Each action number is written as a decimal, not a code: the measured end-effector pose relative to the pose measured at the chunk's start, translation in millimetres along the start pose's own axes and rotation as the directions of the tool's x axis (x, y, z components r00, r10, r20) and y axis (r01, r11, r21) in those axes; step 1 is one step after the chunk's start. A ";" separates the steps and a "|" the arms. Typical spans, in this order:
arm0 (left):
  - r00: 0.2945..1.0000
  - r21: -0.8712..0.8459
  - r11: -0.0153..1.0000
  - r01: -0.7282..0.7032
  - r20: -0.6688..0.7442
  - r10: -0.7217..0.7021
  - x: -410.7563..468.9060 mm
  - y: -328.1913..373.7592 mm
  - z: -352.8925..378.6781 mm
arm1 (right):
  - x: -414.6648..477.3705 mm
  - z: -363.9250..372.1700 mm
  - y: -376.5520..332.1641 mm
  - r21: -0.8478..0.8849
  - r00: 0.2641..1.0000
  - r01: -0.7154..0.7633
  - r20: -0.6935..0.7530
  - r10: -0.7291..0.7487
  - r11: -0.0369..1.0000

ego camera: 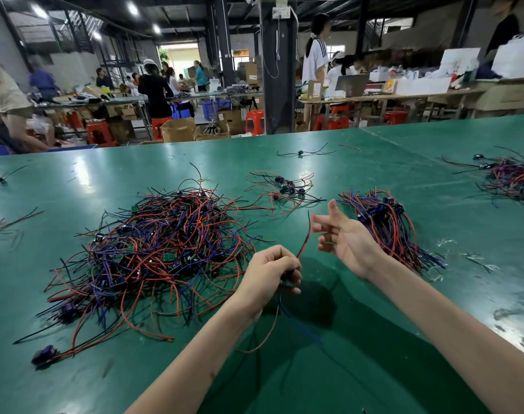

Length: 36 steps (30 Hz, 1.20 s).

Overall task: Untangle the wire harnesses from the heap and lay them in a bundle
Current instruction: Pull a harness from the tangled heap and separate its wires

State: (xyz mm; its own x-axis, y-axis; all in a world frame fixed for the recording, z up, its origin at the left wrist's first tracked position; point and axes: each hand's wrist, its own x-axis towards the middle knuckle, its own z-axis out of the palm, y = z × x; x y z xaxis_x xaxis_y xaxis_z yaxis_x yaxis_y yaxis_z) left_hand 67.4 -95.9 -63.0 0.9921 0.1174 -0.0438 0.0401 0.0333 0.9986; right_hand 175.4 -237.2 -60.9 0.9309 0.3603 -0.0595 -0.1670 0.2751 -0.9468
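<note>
a busy workshop is stretching out behind a wide green table [374,174], with people standing at far benches among red stools [99,132] and cardboard boxes [178,130]. the tangled heap [159,249] of red, blue and black wire harnesses is lying on the table left of centre, spreading toward the near edge. the left hand [269,276] is hovering just right of the heap, its fingers curling tightly round one wire harness [304,246], whose red wire is rising toward the right hand [344,237] while its blue and red leads are hanging below the fist. the right hand is floating palm up with fingers loosely spread, holding nothing, just beside the tip of that red wire; whether it is touching is unclear. the laid-out bundle [386,225] is lying just beyond the right hand, its wires fanning toward the near right. a small cluster [284,186] of harnesses is sitting farther back between heap and bundle, and another pile [511,177] is lying at the far right.
</note>
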 end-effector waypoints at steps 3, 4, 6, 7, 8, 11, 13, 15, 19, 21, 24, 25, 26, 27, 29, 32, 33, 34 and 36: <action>0.997 -0.017 0.999 -0.033 -0.077 0.031 0.8 1.7 -4.1 | -3.1 3.3 1.4 -0.074 0.996 -0.084 0.029 0.086 0.994; 0.993 -0.030 0.998 -0.048 -0.106 0.045 1.2 2.4 -5.5 | -5.1 4.6 1.6 -0.121 0.992 -0.108 0.053 0.115 0.987; 0.983 -0.061 0.995 -0.085 -0.170 0.073 2.8 3.7 -8.5 | -11.6 8.9 3.2 -0.236 0.975 -0.135 0.143 0.172 0.962; 0.976 -0.068 0.992 -0.102 -0.200 0.086 4.0 4.1 -10.0 | -15.4 11.8 5.0 -0.280 0.960 -0.136 0.201 0.196 0.950; 0.970 -0.071 0.991 -0.116 -0.225 0.097 5.1 4.4 -11.4 | -19.8 15.2 7.4 -0.306 0.940 -0.134 0.261 0.218 0.942; 0.954 -0.092 0.983 -0.158 -0.270 0.128 6.8 5.0 -12.3 | -31.4 28.1 17.2 -0.322 0.878 -0.151 0.390 0.276 0.934; 0.949 -0.097 0.981 -0.167 -0.285 0.134 7.4 4.3 -11.6 | -36.4 36.0 24.6 -0.292 0.860 -0.172 0.421 0.288 0.941; 0.951 -0.111 0.982 -0.153 -0.287 0.116 7.6 3.1 -11.0 | -39.8 41.5 30.7 -0.244 0.848 -0.178 0.453 0.274 0.953; 0.952 -0.126 0.982 -0.138 -0.289 0.096 7.1 3.6 -12.5 | -42.7 45.4 33.2 -0.228 0.875 -0.119 0.435 0.211 0.966; 0.951 -0.135 0.980 -0.148 -0.290 0.104 7.4 4.8 -13.0 | -41.4 44.8 32.4 -0.224 0.894 -0.104 0.405 0.190 0.969; 0.971 -0.174 0.978 -0.113 -0.230 0.071 8.5 5.6 -12.3 | -40.9 44.2 30.0 -0.235 0.914 -0.066 0.375 0.153 0.970; 0.978 -0.181 0.980 -0.088 -0.203 0.051 8.7 5.4 -11.6 | -41.1 44.4 29.1 -0.245 0.921 -0.040 0.367 0.131 0.969; 0.983 -0.181 0.981 -0.068 -0.182 0.035 8.8 4.7 -11.2 | -41.3 44.5 28.1 -0.252 0.927 -0.010 0.361 0.103 0.968; 0.986 -0.169 0.984 -0.058 -0.166 0.029 9.0 3.5 -10.7 | -41.4 44.9 27.1 -0.257 0.931 0.018 0.357 0.078 0.966; 0.988 -0.112 0.991 -0.066 -0.146 0.050 9.1 1.0 -10.1 | -41.0 44.5 25.5 -0.277 0.937 0.050 0.346 0.051 0.960; 0.987 -0.086 0.993 -0.086 -0.142 0.073 9.0 -1.3 -10.5 | -41.7 43.5 24.1 -0.329 0.947 0.042 0.314 0.068 0.943; 0.987 -0.111 0.990 -0.086 -0.142 0.070 8.7 -1.3 -10.7 | -42.1 43.4 23.9 -0.344 0.950 0.029 0.301 0.081 0.938; 0.988 -0.141 0.986 -0.084 -0.141 0.064 8.2 -1.0 -11.1 | -42.1 43.3 23.9 -0.350 0.952 0.020 0.292 0.089 0.936; 0.989 -0.209 0.975 -0.071 -0.138 0.043 7.3 0.5 -11.7 | -40.8 43.3 23.9 -0.332 0.955 0.017 0.286 0.083 0.943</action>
State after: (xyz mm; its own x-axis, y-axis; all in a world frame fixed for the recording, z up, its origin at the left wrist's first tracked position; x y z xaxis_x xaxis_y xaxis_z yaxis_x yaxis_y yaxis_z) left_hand 73.3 -83.4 -63.1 0.9670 0.2549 -0.0047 -0.0564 0.2320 0.9711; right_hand 119.4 -206.8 -67.4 0.7818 0.6219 -0.0450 -0.0333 -0.0304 -0.9990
